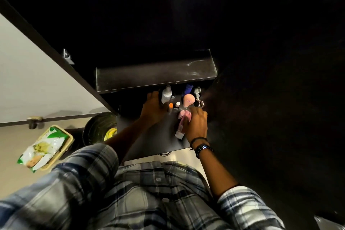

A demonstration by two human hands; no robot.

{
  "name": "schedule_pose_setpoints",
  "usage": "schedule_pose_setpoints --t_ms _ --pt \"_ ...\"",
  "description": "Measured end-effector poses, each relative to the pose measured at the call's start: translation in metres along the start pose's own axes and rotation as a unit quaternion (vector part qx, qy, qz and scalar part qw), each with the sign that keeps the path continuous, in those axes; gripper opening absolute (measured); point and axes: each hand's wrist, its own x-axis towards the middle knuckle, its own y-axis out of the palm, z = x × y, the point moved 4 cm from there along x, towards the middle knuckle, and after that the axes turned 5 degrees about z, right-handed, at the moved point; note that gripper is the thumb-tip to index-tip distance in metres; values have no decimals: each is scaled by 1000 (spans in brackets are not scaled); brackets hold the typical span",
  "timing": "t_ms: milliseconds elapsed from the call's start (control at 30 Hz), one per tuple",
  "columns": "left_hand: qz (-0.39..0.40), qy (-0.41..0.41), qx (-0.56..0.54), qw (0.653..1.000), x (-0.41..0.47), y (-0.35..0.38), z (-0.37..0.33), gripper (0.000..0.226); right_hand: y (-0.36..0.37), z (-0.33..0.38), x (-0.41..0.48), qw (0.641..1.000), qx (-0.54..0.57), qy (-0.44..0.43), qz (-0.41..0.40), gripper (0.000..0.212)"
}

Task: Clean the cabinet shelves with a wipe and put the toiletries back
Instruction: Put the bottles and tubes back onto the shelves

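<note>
While several toiletries already stand far back on the lower shelf (pixel 149 142), right hand (pixel 196 125) grips a pink tube (pixel 182 127) on it. Left hand (pixel 152 108) is beside the white bottle (pixel 166 95), grip unclear. Restocking looks partway done; wipes pack (pixel 43 147) lies left.

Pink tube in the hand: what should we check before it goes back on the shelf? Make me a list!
1. Grip of the right hand on the pink tube: ok.
2. Bare space on the lower shelf in front of the white bottle: ok.
3. That white bottle stands upright: ok.
4. Whether the left hand holds anything: cannot tell.
5. Shelf wiped clean: cannot tell, too dark.
6. The wipes pack lies nearby, out to the left: ok.
</note>
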Motion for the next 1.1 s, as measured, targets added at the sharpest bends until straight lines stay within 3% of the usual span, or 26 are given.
schedule_pose_setpoints --t_ms 100,167,433,533,667,767,933,1100 --pt "-7 8 59 998 17 -1 -13 39 -6 6 13 1000 10 -1 6 38" --pt "-13 24 96 995 24 -2 -22 38 -13 10 21 1000 29 -9 0 44" --pt "21 93 206 974 30 -3 -34 28 -25 29 61 999 11 -24 -27 33" --pt "16 122 192 974 20 -8 -29 24 -27 35 77 1000 -8 -15 -14 35" --pt "-11 135 158 978 5 -21 -18 54 -21 37 95 996 -80 -21 37 24" --pt "-29 125 152 980 -6 -29 -5 59 -19 39 102 992 -108 2 64 25" --pt "-78 136 150 976 -22 -42 11 48 -24 36 107 987 -139 7 79 23" --pt "-126 172 118 970 -42 -52 5 37 -39 39 89 999 -48 1 10 17"
